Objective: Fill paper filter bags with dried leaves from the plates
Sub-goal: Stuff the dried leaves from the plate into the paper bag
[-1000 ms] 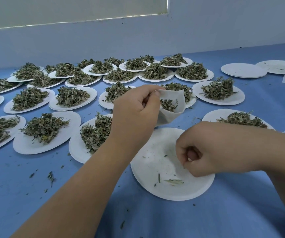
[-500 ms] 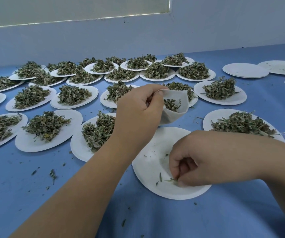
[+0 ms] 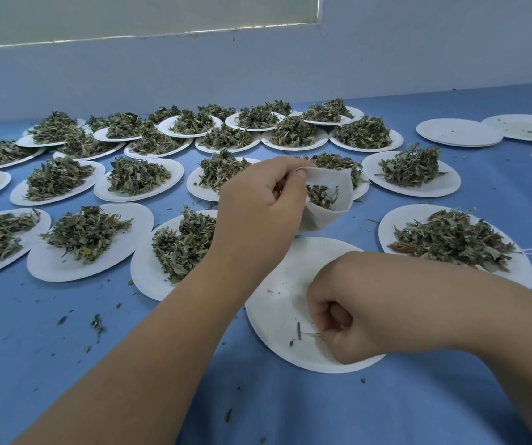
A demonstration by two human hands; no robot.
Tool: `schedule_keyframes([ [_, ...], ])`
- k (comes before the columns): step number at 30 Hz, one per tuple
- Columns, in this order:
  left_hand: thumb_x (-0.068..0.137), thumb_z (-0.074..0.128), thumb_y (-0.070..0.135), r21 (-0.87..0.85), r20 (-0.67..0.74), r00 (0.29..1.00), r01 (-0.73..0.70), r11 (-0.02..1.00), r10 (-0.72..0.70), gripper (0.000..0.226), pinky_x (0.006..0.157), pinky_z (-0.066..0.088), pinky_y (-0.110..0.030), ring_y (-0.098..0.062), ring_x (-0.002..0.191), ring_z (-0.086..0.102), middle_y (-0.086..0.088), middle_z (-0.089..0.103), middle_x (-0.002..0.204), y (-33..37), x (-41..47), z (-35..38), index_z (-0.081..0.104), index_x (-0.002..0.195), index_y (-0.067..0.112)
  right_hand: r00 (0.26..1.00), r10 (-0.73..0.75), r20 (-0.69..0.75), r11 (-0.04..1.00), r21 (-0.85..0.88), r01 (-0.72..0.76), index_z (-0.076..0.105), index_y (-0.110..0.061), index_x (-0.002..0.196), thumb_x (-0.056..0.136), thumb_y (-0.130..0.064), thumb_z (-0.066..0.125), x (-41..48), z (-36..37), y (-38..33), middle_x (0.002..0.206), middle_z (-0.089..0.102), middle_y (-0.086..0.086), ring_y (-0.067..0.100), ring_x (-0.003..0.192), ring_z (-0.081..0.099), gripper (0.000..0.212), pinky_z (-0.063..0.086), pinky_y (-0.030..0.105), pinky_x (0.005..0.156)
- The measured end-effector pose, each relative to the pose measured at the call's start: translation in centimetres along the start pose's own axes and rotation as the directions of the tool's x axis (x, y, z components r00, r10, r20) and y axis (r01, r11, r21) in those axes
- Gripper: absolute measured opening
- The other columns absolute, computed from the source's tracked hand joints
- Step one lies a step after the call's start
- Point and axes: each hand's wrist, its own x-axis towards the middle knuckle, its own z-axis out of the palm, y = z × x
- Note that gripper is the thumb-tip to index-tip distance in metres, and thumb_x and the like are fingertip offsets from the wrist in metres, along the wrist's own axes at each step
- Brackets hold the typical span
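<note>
**Filter bag held mouth-up over a nearly bare plate**

The paper filter bag point(image 3: 329, 200) hangs in the air above the far edge of the near plate point(image 3: 274, 293), not touching it. Its long axis is close to upright and a little tilted. The open mouth faces up and to the right, and the closed end points down toward the plate. A small clump of dried leaves point(image 3: 321, 194) shows inside through the mouth.

The left hand point(image 3: 258, 213) pinches the bag's rim on its left side, thumb against curled fingers, which holds the mouth agape. The bag's lower left part is hidden behind this hand.

The right hand point(image 3: 351, 319) rests low on the near plate. Its fingers are curled in tight and the fingertips close on a thin leaf sliver point(image 3: 312, 335). A few green specks lie beside it on the paper.

A heaped plate point(image 3: 399, 220) sits just right of the near plate, and another point(image 3: 142, 268) sits just left, partly under the left forearm. More heaped plates run in rows toward the wall point(image 3: 258, 75). A stack of bare plates point(image 3: 459, 132) sits far right. Loose crumbs point(image 3: 97, 322) dot the blue table point(image 3: 33, 364).
</note>
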Motion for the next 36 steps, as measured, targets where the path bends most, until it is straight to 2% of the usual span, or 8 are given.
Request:
schedule_keyframes([
  [7, 0.093, 0.055, 0.009, -0.006, -0.019, 0.999, -0.026, 1.0, 0.026, 0.022, 0.051, 0.033, -0.012, -0.006, 0.052, 0.045, 0.007, 0.053, 0.054, 0.1, -0.1, 0.0, 0.074, 0.091, 0.022, 0.957, -0.053, -0.285, 0.935, 0.322, 0.147, 0.063, -0.029, 0.075, 0.072, -0.025, 0.067, -1.3, -3.7, 0.3, 0.062, 0.054, -0.008, 0.006, 0.052, 0.048, 0.007, 0.039, 0.014, 0.047],
  [11, 0.092, 0.055, 0.008, 0.021, 0.001, 0.999, -0.049, 0.999, 0.049, 0.022, 0.054, 0.037, -0.013, -0.008, 0.058, 0.05, 0.009, 0.06, 0.062, 0.2, -0.2, 0.2, 0.074, 0.092, 0.017, 0.801, 0.037, -0.598, 0.956, 0.254, 0.145, 0.062, -0.028, 0.069, 0.07, -0.023, 0.066, -1.8, -4.4, 0.5, 0.06, 0.048, -0.004, 0.009, 0.051, 0.045, 0.007, 0.034, 0.012, 0.046],
  [14, 0.093, 0.054, 0.008, 0.025, 0.018, 0.998, -0.064, 0.998, 0.063, 0.022, 0.053, 0.035, -0.012, -0.005, 0.057, 0.049, 0.013, 0.057, 0.062, 0.2, -0.3, 0.3, 0.074, 0.095, 0.016, 0.729, 0.106, -0.676, 0.984, 0.178, 0.022, 0.06, -0.032, 0.067, 0.076, -0.029, 0.067, -1.4, -4.4, 1.1, 0.062, 0.048, -0.003, 0.01, 0.057, 0.048, 0.012, 0.035, 0.016, 0.049],
  [20, 0.093, 0.054, 0.003, -0.017, 0.042, 0.997, -0.064, 0.998, 0.065, 0.023, 0.051, 0.031, -0.007, 0.0, 0.051, 0.048, 0.019, 0.05, 0.053, 0.5, -0.5, 0.8, 0.075, 0.091, 0.013, 0.734, 0.121, -0.669, 0.988, 0.014, -0.151, 0.077, -0.023, 0.083, 0.086, -0.015, 0.067, 0.2, -3.4, 1.2, 0.058, 0.041, -0.011, 0.008, 0.058, 0.043, 0.013, 0.031, 0.029, 0.056],
  [23, 0.092, 0.055, 0.003, -0.025, 0.049, 0.997, -0.054, 0.998, 0.055, 0.023, 0.053, 0.033, -0.006, 0.002, 0.055, 0.051, 0.019, 0.056, 0.06, 0.7, -0.6, 1.0, 0.076, 0.091, 0.012, 0.734, 0.216, -0.643, 0.976, 0.174, -0.134, 0.075, -0.034, 0.084, 0.085, -0.024, 0.067, 0.6, -3.0, 1.0, 0.062, 0.042, -0.008, 0.008, 0.063, 0.045, 0.013, 0.031, 0.022, 0.058],
  [27, 0.094, 0.054, 0.008, -0.114, 0.049, 0.997, 0.059, 0.992, -0.054, 0.022, 0.047, 0.029, -0.007, -0.001, 0.045, 0.043, 0.017, 0.048, 0.048, 0.6, -0.5, 0.7, 0.074, 0.09, 0.017, 0.632, 0.436, -0.641, 0.861, 0.501, -0.087, 0.062, -0.036, 0.087, 0.072, -0.032, 0.075, 0.5, -3.4, 1.5, 0.073, 0.049, -0.009, 0.001, 0.058, 0.048, 0.02, 0.036, 0.008, 0.049],
  [32, 0.095, 0.054, 0.013, -0.206, 0.054, 0.988, 0.15, 0.967, -0.142, 0.022, 0.055, 0.051, -0.035, -0.022, 0.061, 0.057, -0.002, 0.063, 0.065, 0.7, -0.2, 0.3, 0.074, 0.09, 0.021, 0.828, 0.503, -0.249, 0.53, 0.845, -0.068, 0.059, -0.034, 0.115, 0.079, -0.022, 0.075, 0.5, -3.4, 1.9, 0.107, 0.061, -0.003, 0.016, 0.076, 0.072, 0.041, 0.06, 0.028, 0.064],
  [36, 0.095, 0.055, 0.012, -0.188, 0.099, 0.99, 0.117, 0.975, -0.1, 0.022, 0.048, 0.05, -0.028, -0.005, 0.047, 0.042, 0.011, 0.05, 0.052, 1.1, -0.6, 0.7, 0.075, 0.091, 0.019, 0.84, 0.465, -0.278, 0.525, 0.851, -0.008, 0.067, -0.028, 0.103, 0.076, -0.009, 0.071, 1.2, -2.7, 1.9, 0.101, 0.066, 0.007, 0.02, 0.074, 0.072, 0.033, 0.057, 0.026, 0.063],
])
